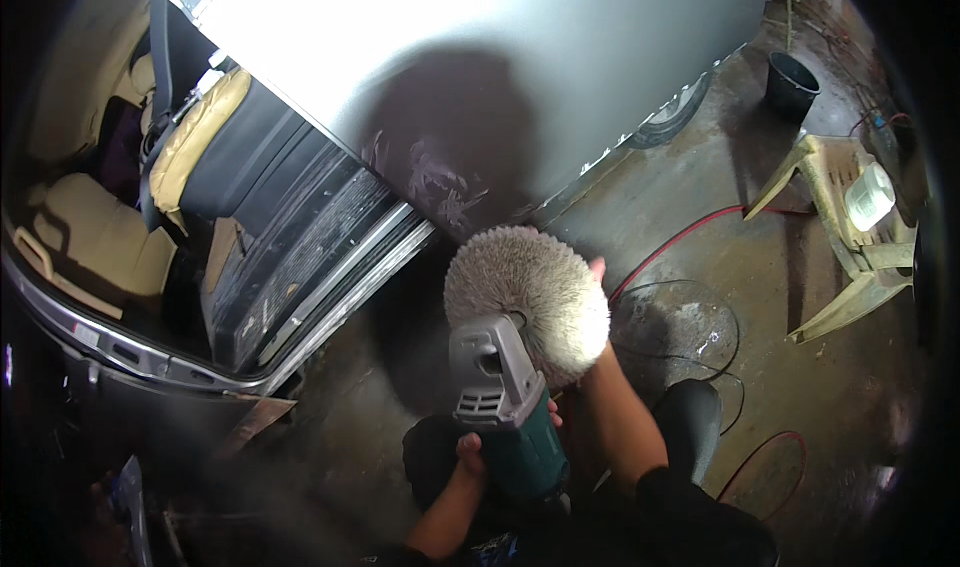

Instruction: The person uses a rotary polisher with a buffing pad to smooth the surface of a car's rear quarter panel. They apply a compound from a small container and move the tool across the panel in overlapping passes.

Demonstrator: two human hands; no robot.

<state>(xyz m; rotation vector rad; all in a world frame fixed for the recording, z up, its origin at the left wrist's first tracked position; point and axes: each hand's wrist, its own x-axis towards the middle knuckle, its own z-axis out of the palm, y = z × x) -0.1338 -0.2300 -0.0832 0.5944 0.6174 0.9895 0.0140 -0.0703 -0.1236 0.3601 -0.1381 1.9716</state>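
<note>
A power polisher with a teal body and grey head (515,437) is tilted in front of me. My left hand (470,454) is closed around its body from below; the thumb shows on the left side, and fingertips appear on the right. A round, fluffy grey-white wool polishing pad (525,287) sits at the head's far end. Reaching behind the pad's right edge, my right hand (598,270) holds it there. One digit sticks out past the wool, and the other fingers are hidden. Just beyond the pad is the lower corner of an open car door panel (620,57).
To the left lies the car's door sill (350,287) and beige seat (105,232). A stool-like yellowish plastic piece (835,207) carries a pale container (870,197). Behind it stands a black bucket (792,85). A red hose (680,235) and thin dark cable (738,342) cross the floor.
</note>
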